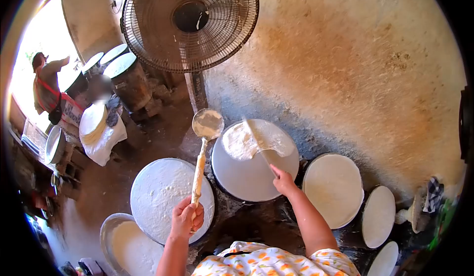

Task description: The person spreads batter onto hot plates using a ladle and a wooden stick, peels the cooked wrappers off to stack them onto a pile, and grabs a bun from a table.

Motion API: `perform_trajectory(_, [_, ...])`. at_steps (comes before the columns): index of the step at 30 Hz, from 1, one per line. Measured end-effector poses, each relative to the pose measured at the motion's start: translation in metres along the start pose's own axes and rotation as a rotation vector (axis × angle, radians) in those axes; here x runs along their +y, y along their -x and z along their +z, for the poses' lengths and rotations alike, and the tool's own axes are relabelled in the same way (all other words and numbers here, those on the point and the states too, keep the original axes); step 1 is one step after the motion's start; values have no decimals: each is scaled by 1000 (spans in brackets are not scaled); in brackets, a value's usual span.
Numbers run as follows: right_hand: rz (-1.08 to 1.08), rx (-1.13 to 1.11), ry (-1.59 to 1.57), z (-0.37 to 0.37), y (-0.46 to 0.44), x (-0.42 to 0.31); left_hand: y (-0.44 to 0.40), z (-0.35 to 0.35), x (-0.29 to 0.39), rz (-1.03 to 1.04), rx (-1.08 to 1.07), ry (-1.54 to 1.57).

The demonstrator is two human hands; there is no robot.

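My left hand (187, 216) is closed around the wooden handle of a ladle (208, 124). The ladle's round bowl, smeared with whitish batter, hangs in the air beside the middle round griddle (242, 182). In my right hand (282, 179) is a long, thin spreader (262, 151), its blade slightly blurred, reaching over that griddle. Thick white batter (238, 145) covers part of the griddle's far side, around the blade. On the left, a round griddle (168, 192) carries a bumpy white layer. A basin (104, 244) of pale batter stands at the lower left.
Another griddle with a pale round sheet (333, 189) stands to the right, with more discs beyond. A large fan (190, 24) rises ahead, near the wall (355, 78). At far left, a person (49, 83) stands near drums and a stack of flat rounds (93, 120).
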State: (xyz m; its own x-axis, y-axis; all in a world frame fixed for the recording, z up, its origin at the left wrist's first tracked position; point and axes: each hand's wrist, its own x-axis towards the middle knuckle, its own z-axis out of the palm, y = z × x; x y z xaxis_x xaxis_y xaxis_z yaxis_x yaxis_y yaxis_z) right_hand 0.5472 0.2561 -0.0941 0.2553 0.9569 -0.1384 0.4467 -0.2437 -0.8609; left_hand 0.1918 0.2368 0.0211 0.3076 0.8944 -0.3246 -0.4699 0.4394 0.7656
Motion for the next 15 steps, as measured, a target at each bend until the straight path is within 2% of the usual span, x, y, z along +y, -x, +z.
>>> perform_trajectory(1, [30, -146, 12, 0, 4, -4, 2, -2, 1, 3, 13, -4])
perform_trajectory(3, [34, -208, -45, -3, 31, 7, 5, -5, 0, 4, 26, -6])
perform_trajectory(5, [57, -359, 71, -24, 59, -1, 6, -7, -2, 39, 11, -8])
perform_trajectory(8, [81, -289, 80, -41, 56, 18, 8, -2, -4, 34, 42, -58])
perform_trajectory(11, [-67, -7, 29, -34, 17, 23, 7, 13, -7, 9, 73, -43])
perform_trajectory(12, [-71, -15, 23, -32, 13, 20, 9, 15, -9, 14, 82, -46])
perform_trajectory(14, [1, -209, 15, -27, 5, 15, 8, 17, -11, 32, 78, -27])
perform_trajectory(15, [-1, -211, 9, -29, 10, 19, 9, 17, -11, 34, 81, -33])
